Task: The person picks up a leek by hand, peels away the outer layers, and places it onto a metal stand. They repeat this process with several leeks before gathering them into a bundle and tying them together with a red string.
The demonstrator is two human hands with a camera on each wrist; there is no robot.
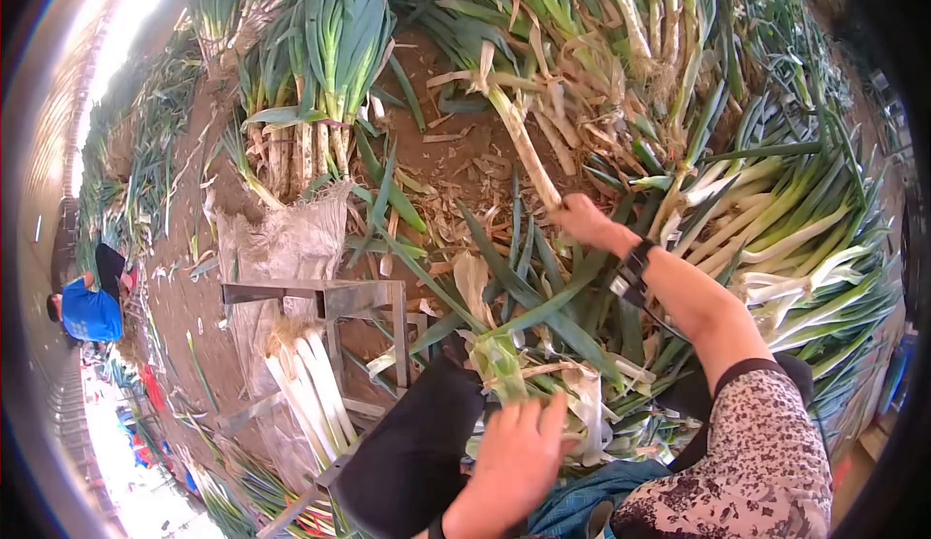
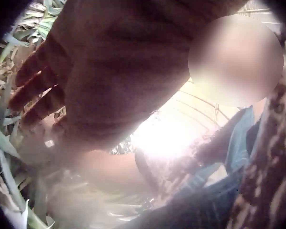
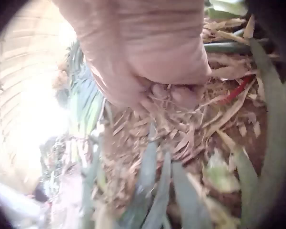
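In the head view, my right hand grips the lower end of a leek, whose pale stalk slants up and left over the litter. Curled fingers of that right hand show in the right wrist view, with thin root-like strands by them. My left hand is low in the middle, beside pale green leek leaves and dry husks. The left wrist view shows the left hand dark and close, its fingers extended and slightly apart, with nothing seen held.
Peeled white leeks lean by a metal frame at the left. Tied leek bundles stand behind on the soil. Loose leeks are heaped at the right. A person in blue is at the far left.
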